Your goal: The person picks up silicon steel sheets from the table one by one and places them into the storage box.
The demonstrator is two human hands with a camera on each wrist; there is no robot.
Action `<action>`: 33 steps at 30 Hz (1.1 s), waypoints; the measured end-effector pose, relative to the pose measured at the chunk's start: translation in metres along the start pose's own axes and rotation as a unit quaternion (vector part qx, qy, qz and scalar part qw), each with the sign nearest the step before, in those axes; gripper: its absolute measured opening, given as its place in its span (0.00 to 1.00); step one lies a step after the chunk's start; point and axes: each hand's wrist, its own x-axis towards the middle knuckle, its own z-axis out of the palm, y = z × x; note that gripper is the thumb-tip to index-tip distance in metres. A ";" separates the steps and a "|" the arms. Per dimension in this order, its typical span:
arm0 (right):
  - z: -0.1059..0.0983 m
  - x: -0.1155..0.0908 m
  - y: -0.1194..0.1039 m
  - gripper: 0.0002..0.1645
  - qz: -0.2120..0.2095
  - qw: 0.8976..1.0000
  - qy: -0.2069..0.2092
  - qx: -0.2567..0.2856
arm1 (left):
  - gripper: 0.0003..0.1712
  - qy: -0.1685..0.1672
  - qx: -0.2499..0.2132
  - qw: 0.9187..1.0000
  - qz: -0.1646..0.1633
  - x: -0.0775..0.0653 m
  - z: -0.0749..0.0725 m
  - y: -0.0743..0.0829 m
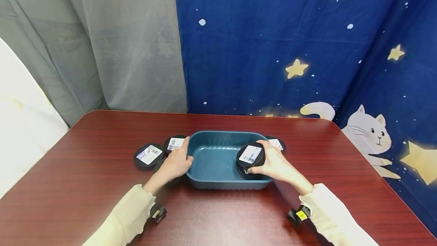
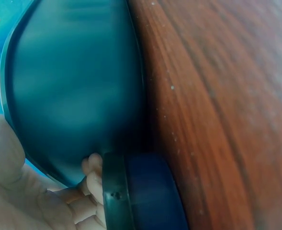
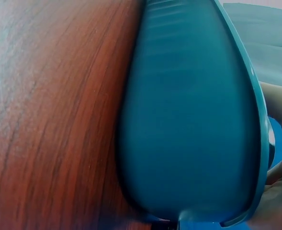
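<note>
Gray curtain (image 1: 133,44) and navy star-print curtain (image 1: 246,48) hang behind a reddish-brown wooden table (image 1: 85,185) in the head view. Inward from the middle of the table's far edge sits a teal rectangular basin (image 1: 211,162) with rounded corners. The right hand (image 1: 271,162) grasps a labeled round black container (image 1: 250,155) over the basin's right end — thumb on the near side, fingers on the far side — with a dark round shape showing below it. Another labeled container (image 1: 275,143) stands just outside the basin's far right corner, partly hidden. The left hand (image 1: 175,164) grips the basin's left edge. Beside that edge are two more labeled containers, one toward the table's left edge (image 1: 149,156) and one toward its far edge (image 1: 175,144); a third is mostly covered by the hand.

From the left wrist, the basin's outer wall rises from the tabletop. The left thumb lies over the rim, the fingers bent along the outside — between the wall and a container turned side-on.

From the right wrist, the outer wall fills the middle. Beyond the rim, only part of the right hand shows; its hold is mostly hidden here.
</note>
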 end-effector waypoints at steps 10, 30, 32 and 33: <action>0.000 0.001 -0.004 0.52 0.021 0.999 -0.028 -0.007 | 0.37 0.007 0.004 1.000 0.005 0.000 0.000 0.000; -0.001 0.000 -0.019 0.47 0.020 0.987 -0.115 -0.113 | 0.37 0.000 -0.002 1.000 -0.001 0.000 0.001 -0.001; -0.001 0.000 -0.020 0.45 0.021 0.986 -0.121 -0.117 | 0.37 0.000 -0.002 1.000 -0.001 0.000 0.001 -0.001; -0.001 0.000 -0.021 0.45 0.020 0.985 -0.123 -0.119 | 0.37 0.000 -0.003 1.000 -0.001 0.000 0.001 -0.001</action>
